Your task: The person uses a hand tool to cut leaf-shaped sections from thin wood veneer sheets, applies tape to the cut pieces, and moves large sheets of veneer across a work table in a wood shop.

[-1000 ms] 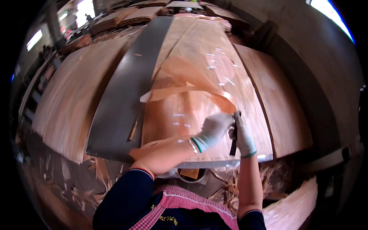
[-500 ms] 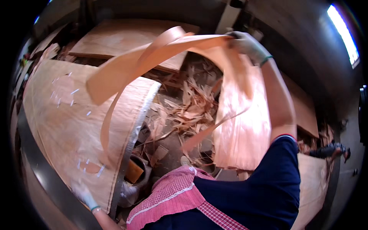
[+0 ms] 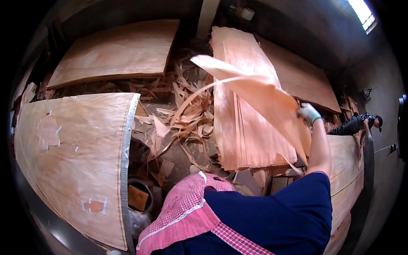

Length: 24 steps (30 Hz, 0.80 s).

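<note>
My right hand (image 3: 309, 113), in a white glove with a green cuff, is closed on the edge of thin wood veneer strips (image 3: 267, 102). The strips fan out to the left in the air, one wide and others narrow and curling. They hang over a tall stack of narrow veneer sheets (image 3: 231, 140). Of my left hand (image 3: 114, 252) only a sliver of white glove shows at the lower edge, by the near end of a large veneer panel stack (image 3: 80, 157); its fingers are hidden. That panel has patches held by short white tape pieces.
Veneer scraps (image 3: 193, 114) lie heaped on the floor between the stacks. A bucket (image 3: 155, 193) with a brown block (image 3: 137, 198) stands beside the left panel. More panel stacks lie at the back left (image 3: 119, 51) and right (image 3: 297, 72). A person (image 3: 361, 123) works at the far right.
My right hand has swung right and lower, carrying the veneer strips over the narrow stack. My left hand has slipped almost out of view. The whole view has turned to the right.
</note>
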Available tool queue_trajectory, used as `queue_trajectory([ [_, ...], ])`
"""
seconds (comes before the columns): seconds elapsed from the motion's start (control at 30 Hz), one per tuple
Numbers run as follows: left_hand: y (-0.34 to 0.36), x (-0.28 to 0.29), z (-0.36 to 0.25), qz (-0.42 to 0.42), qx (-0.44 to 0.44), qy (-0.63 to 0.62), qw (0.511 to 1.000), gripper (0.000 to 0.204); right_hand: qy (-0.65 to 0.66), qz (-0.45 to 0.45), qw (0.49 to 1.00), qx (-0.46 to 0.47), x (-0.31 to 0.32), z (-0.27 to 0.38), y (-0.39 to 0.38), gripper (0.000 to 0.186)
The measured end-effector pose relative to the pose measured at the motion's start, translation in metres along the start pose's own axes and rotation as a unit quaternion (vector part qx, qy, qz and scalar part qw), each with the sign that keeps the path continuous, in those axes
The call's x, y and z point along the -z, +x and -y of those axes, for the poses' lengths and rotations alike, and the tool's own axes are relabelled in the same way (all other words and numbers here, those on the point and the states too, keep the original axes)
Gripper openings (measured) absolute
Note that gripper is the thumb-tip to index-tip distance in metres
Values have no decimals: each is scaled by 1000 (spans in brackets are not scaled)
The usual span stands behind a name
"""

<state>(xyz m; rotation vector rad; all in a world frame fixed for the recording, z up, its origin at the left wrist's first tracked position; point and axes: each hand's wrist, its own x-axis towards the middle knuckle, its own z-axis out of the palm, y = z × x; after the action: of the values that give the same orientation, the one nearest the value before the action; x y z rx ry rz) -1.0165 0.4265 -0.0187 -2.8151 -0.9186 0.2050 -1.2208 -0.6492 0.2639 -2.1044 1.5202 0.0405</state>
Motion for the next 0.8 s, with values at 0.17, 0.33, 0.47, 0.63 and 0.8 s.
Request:
queue_trajectory([
  [0.17,19,18,-14,109,-7,-46,993,31,-288,-88,952,-59,-34,-135,6,41],
  [0.33,19,68,14,278,74,-435,853,20,-370,34,901,-223,-64,-120,13,53],
  [0.47,-35,101,-91,420,147,-644,622,20,-125,-253,959,-30,-59,-112,49,34],
  [0.63,-127,99,-160,600,147,-662,425,16,198,-187,943,189,-128,23,128,23],
  [0.8,-151,148,-208,287,194,-808,477,23,251,94,921,282,-229,259,85,24],
])
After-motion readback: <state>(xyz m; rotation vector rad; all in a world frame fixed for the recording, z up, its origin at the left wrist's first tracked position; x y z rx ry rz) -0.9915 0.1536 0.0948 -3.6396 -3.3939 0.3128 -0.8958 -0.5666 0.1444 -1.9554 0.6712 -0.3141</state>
